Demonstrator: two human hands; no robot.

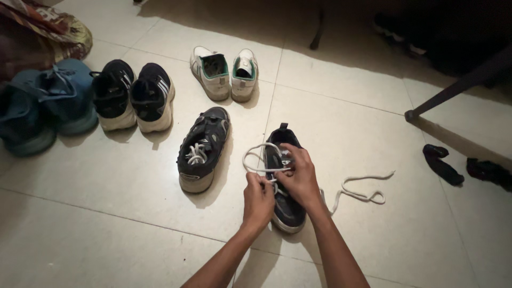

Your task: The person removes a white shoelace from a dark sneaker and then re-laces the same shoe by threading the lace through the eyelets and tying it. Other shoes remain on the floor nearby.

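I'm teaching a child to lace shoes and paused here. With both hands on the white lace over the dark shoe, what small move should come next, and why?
Probably draw the lace loop snug with the left hand while the right hand pins it at the dark shoe. The loop stands slack above the shoe's opening, and the free lace end trails loose on the floor tiles.

Before you, pale tiled floor (106, 213) under four shoe pairs (224, 72), loose lace (357, 189), dark socks (441, 165).

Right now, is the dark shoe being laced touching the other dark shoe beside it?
Apart. The head view shows a strip of bare tile floor between the laced shoe and the other dark shoe.
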